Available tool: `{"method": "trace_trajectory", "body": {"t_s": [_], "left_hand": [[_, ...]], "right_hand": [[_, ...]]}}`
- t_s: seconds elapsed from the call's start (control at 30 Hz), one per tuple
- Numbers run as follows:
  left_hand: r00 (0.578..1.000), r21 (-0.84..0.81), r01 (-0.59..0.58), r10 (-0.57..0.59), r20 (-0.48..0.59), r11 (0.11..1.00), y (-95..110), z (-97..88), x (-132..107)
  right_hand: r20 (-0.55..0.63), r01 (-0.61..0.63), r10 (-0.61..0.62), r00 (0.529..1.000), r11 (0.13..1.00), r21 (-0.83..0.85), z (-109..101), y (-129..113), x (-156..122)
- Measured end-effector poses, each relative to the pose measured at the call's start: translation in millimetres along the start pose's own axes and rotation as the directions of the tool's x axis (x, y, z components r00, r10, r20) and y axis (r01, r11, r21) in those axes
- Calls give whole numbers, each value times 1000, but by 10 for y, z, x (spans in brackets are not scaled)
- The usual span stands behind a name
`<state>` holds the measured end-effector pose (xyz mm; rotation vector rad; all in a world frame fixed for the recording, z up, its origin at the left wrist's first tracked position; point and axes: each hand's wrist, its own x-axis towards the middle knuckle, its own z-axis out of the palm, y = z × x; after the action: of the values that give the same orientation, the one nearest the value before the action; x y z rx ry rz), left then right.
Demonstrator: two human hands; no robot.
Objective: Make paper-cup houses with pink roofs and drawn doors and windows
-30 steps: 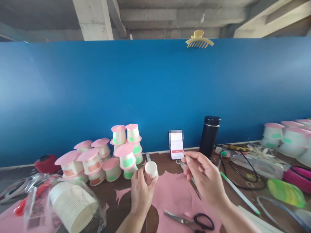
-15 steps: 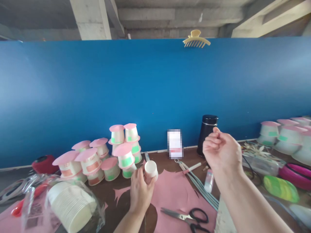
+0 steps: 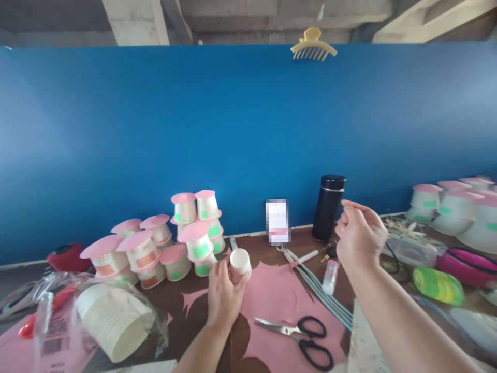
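Note:
My left hand (image 3: pixel 225 290) is wrapped round a white paper cup (image 3: pixel 240 261), its narrow round end facing up, above the edge of a pink paper sheet (image 3: pixel 277 295). My right hand (image 3: pixel 359 233) is raised at the right, in front of a black flask (image 3: pixel 329 207). Its fingers are curled and pressed together; whether anything small is between them I cannot make out. Scissors with black handles (image 3: pixel 298 331) lie on the pink sheet. A glue stick (image 3: pixel 330 277) is beside my right wrist. White cups with pink paper tops (image 3: pixel 198 248) stand stacked behind my left hand.
A plastic bag of nested paper cups (image 3: pixel 116 321) lies at the front left. A white marker (image 3: pixel 306 258) and a grey lanyard (image 3: pixel 322 290) lie at the middle. Farther right are a green-yellow object (image 3: pixel 438 286) and a magenta pouch (image 3: pixel 468 267). A blue partition (image 3: pixel 233 129) closes the back.
The view has tilted down slightly. My right hand has moved a little right, away from the flask, and turned. My left hand keeps hold of the paper cup in about the same place.

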<state>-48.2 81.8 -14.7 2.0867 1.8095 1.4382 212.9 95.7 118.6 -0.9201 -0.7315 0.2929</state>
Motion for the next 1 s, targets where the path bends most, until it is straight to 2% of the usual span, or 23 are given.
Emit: {"method": "trace_trajectory", "body": {"t_s": [0.03, 0.1, 0.2, 0.33, 0.4, 0.47, 0.53, 0.6, 0.67, 0.77, 0.8, 0.93, 1.0], "left_hand": [[1000, 0, 4, -4, 5, 1000, -3, 3, 0], [1000, -2, 9, -9, 12, 1000, -1, 3, 1], [1000, -9, 6, -6, 18, 1000, 18, -10, 6], [1000, -21, -2, 3, 21, 1000, 40, -22, 14], [1000, -24, -1, 2, 16, 1000, 40, -20, 15], [1000, -27, 0, 0, 11, 1000, 34, -14, 14], [1000, -29, 1, -1, 8, 1000, 23, -8, 11], [1000, -34, 3, -3, 11, 999, 17, -5, 7], [1000, -40, 12, -11, 17, 999, 23, -7, 4], [998, -40, 53, -52, 28, 998, 57, -18, 6], [997, -37, 71, -70, 32, 997, 70, -21, 9], [991, -34, 119, -117, 61, 992, 102, -33, 20], [989, -36, 125, -122, 78, 991, 101, -35, 23]], "right_hand": [[20, 105, -104, 994, 991, -77, -6, -14, -36], [119, 313, -293, 949, 925, -217, -17, -48, -107], [322, 572, -481, 816, 753, -325, -26, -75, -166], [548, 776, -558, 623, 527, -346, -14, -49, -206], [689, 848, -516, 509, 437, -299, 0, -18, -270], [826, 901, -424, 372, 378, -212, 11, 17, -360], [919, 926, -311, 244, 356, -125, 11, 42, -443], [968, 929, -194, 157, 361, -78, -5, 40, -492], [988, 923, -82, 130, 374, -90, -39, 7, -501], [990, 911, 71, 124, 387, -142, -125, -60, -492], [987, 910, 119, 104, 390, -143, -161, -73, -497], [959, 920, 280, -32, 384, -81, -300, -27, -587], [943, 931, 328, -63, 360, -63, -343, 28, -648]]}}
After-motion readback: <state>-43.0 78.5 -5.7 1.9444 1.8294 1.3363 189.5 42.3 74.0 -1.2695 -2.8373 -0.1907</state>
